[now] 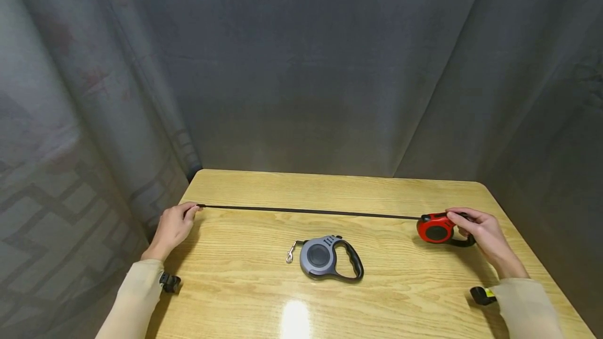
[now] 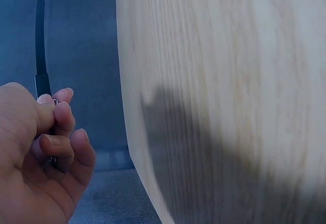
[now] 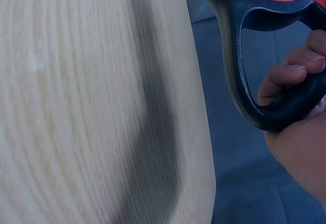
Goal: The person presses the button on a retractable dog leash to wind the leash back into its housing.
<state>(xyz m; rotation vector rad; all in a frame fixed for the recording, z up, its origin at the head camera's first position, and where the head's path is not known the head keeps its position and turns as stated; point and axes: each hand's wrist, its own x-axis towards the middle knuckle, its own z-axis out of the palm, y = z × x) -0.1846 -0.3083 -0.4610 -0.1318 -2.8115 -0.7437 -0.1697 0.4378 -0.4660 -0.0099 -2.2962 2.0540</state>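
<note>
Between the two hands, the black leash cord (image 1: pixel 306 211) ran taut, left to right, across the table (image 1: pixel 245 286). Left hand (image 1: pixel 173 227) pinched its end; the wrist view showed fingers (image 2: pixel 61 114) curled around it. Right hand (image 1: pixel 482 232) gripped the red leash reel (image 1: pixel 437 227) by its handle. Nearer, between them, a grey leash reel (image 1: pixel 330 258) lay untouched.

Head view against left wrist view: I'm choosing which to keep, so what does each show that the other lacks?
Only the head view shows the red retractable leash housing in the right hand, and the idle grey retractable leash. Only the left wrist view shows the fingers pinching the strap's end. Both share the left hand, the black leash strap and the wooden table.
</note>
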